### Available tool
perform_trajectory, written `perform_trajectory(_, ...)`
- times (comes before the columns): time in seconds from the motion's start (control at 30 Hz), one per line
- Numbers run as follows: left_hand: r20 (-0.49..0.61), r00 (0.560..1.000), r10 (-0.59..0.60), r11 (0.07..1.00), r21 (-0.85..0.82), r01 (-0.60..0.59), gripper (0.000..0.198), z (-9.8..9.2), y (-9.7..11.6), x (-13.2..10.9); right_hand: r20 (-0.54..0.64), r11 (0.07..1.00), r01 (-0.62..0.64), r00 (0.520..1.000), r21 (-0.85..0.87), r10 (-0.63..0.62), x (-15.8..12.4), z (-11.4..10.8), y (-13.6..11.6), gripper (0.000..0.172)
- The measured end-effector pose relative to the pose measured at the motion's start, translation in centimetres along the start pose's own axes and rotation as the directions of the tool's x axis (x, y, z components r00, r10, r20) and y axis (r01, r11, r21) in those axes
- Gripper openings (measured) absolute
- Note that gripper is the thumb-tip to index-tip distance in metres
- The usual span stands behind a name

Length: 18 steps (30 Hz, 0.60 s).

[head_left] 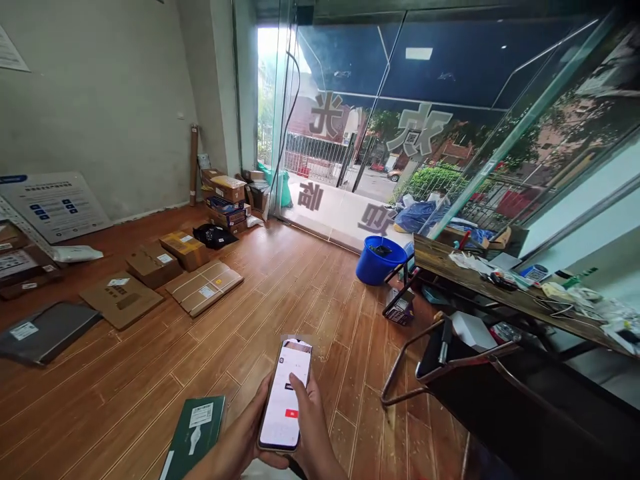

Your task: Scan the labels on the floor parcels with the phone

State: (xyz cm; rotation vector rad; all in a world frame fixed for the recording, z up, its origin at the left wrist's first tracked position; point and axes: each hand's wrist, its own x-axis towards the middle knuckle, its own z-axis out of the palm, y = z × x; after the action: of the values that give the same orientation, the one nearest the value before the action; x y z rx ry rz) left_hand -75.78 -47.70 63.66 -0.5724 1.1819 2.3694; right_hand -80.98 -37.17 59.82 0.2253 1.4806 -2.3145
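A smartphone (285, 400) with a lit white screen sits low in the middle of the view, held in both hands. My left hand (246, 432) cups it from the left and underneath, fingers curled round its edge. My right hand (314, 427) grips the right side, and its thumb rests on the screen. A dark green flat parcel (194, 437) with a white label shows just left of my left forearm; whether it lies on the floor or is carried I cannot tell.
Cardboard boxes (204, 285) and flat parcels lie across the wooden floor at left, with more stacked by the wall (226, 200). A blue bucket (380, 260) stands near the glass doors. A cluttered desk (505, 290) and a dark chair (480, 380) fill the right.
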Motion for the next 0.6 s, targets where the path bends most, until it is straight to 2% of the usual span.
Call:
perform_trajectory(0.1, -0.025, 0.999, 0.025, 0.999, -0.028, -0.025, 0.077, 0.7, 0.4, 0.5, -0.008, 0.998, -0.056, 0.998, 0.017, 0.056, 0.4, 0.2, -1.0, 0.051)
perform_trajectory(0.27, -0.087, 0.994, 0.065, 0.998, -0.012, -0.066, 0.073, 2.2, 0.9, 1.0, -0.014, 1.000, -0.012, 1.000, -0.027, 0.011, 2.1, -0.2, -2.0, 0.056)
perform_trajectory(0.43, -0.138, 0.981, 0.137, 0.991, 0.028, -0.134, 0.078, 3.0, 0.7, 2.0, -0.037, 0.998, -0.063, 0.997, -0.021, 0.062, 3.1, -0.1, -2.5, 0.056)
perform_trajectory(0.53, -0.128, 0.984, 0.127, 0.992, 0.015, -0.126, 0.074, 3.0, 0.5, 2.5, 0.006, 0.994, -0.105, 0.994, 0.020, 0.105, 2.6, -0.3, -3.5, 0.052)
perform_trajectory(0.6, -0.146, 0.980, 0.134, 0.990, -0.014, -0.138, 0.072, 3.0, 0.6, 2.6, 0.063, 0.994, -0.109, 0.992, 0.010, 0.108, 2.2, -0.7, -4.4, 0.055)
